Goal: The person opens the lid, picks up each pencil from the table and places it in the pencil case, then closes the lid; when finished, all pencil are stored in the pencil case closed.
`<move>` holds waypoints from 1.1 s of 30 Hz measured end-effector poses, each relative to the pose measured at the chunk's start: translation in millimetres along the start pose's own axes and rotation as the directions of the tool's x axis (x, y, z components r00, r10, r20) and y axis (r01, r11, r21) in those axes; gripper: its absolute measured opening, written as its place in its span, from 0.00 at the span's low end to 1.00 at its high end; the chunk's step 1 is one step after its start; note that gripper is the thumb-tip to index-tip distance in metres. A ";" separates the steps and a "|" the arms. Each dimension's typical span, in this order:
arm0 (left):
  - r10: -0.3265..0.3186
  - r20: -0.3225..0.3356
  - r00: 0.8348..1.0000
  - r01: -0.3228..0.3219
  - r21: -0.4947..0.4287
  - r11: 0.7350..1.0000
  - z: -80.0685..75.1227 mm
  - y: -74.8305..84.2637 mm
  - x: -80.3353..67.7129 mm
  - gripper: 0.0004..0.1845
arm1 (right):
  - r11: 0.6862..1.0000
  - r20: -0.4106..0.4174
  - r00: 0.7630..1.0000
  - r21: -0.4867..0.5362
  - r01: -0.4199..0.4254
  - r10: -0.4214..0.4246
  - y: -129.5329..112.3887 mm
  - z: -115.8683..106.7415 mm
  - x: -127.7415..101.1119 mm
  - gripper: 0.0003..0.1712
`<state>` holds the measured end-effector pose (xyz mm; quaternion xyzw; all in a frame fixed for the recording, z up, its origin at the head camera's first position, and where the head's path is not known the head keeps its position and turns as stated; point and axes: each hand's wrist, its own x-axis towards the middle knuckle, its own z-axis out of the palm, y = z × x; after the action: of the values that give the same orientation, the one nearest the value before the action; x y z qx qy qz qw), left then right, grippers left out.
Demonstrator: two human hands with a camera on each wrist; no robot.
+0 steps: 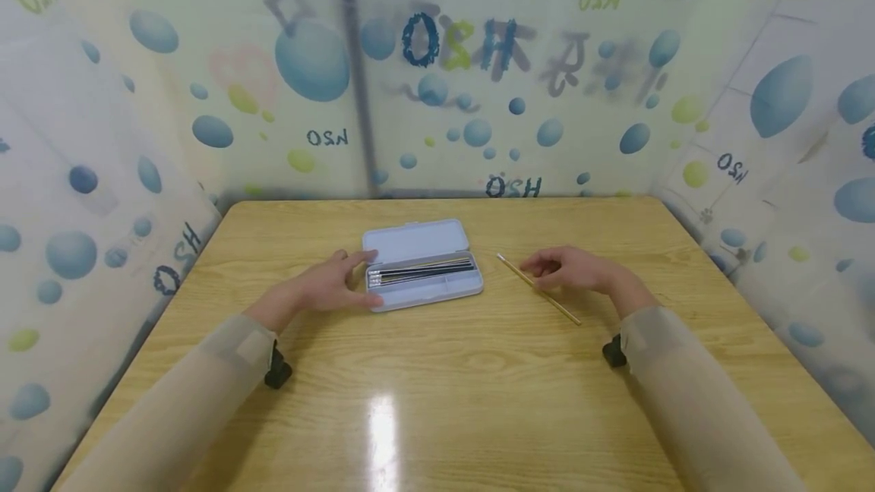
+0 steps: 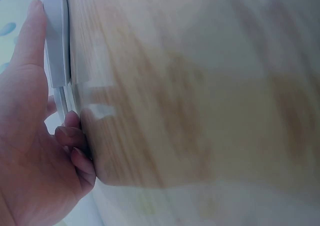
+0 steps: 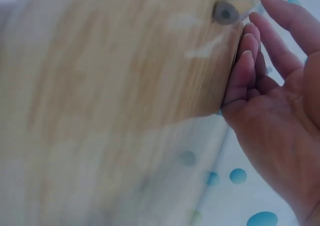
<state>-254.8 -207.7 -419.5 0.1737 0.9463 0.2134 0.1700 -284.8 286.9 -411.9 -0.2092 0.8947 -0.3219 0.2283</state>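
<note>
A pale pencil case (image 1: 424,298) lies open on the table, its lid (image 1: 417,241) folded back. Several dark and gold pencils (image 1: 424,270) lie side by side in its tray. At the case's left end is my left hand (image 1: 328,283), thumb on the front corner and index finger by the hinge side, spanning the tray. A single gold pencil (image 1: 557,306) lies slantwise on the table right of the case. My right hand (image 1: 574,268) is close beside it, thumb and fingers apart; in the right wrist view the pencil's round end (image 3: 226,12) shows near the thumb tip.
The wooden table (image 1: 444,386) ends at a curtain (image 1: 424,143) with blue and green drops behind it. Similar printed sheets hang at both sides. A dark strap device (image 1: 276,370) is on the left wrist, another (image 1: 614,353) on the right.
</note>
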 end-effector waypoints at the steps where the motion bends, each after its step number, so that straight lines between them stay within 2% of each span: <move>1: -0.001 -0.001 1.000 0.001 0.000 1.000 -0.2 0.3 0.0 0.62 | 1.000 0.008 1.000 0.005 0.000 0.000 -0.4 -0.7 -0.2 0.31; 12: 0.025 -0.011 1.000 -0.025 0.003 1.000 -2.5 -0.6 0.4 0.62 | 0.998 0.056 0.998 0.057 -0.022 0.019 -3.4 -2.8 -1.7 0.34; 33: 0.017 -0.005 1.000 -0.017 0.013 1.000 1.1 -1.5 3.3 0.61 | 0.999 0.014 0.999 0.021 -0.037 0.037 -1.0 -1.2 -2.7 0.27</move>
<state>-257.6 -207.3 -421.9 0.1820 0.9467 0.2090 0.1645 -283.0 288.2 -409.6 -0.1924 0.8934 -0.3254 0.2427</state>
